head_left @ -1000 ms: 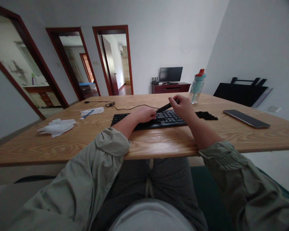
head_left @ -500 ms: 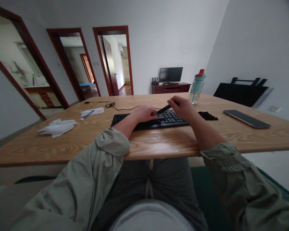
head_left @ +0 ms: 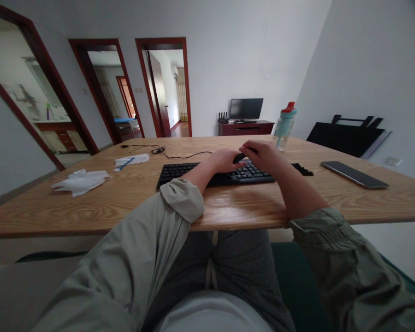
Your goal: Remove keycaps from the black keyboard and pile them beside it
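Note:
A black keyboard (head_left: 176, 172) lies across the wooden table in front of me, partly covered by my hands and wrists. Over its right half, my right hand (head_left: 262, 154) is closed around the upper end of a slim black stick-like tool (head_left: 240, 157). The tool slants down to the left, and its exact kind is hard to make out. My left hand (head_left: 225, 160) has its fingers and thumb closed about the lower end of that tool, just above the keys. The tip is hidden by the left fingers.
Left on the table (head_left: 103, 214) are a crumpled white tissue (head_left: 81, 182) and a blue-handled brush (head_left: 126, 163) on another tissue. A cable (head_left: 157, 150) trails behind the keyboard. At right are small black pieces (head_left: 302, 169), a phone (head_left: 354, 174) and a water bottle (head_left: 285, 125).
My left hand has moved right, from the keys to the lower end of the black tool, and closed on it. My right hand still holds the tool, slightly shifted.

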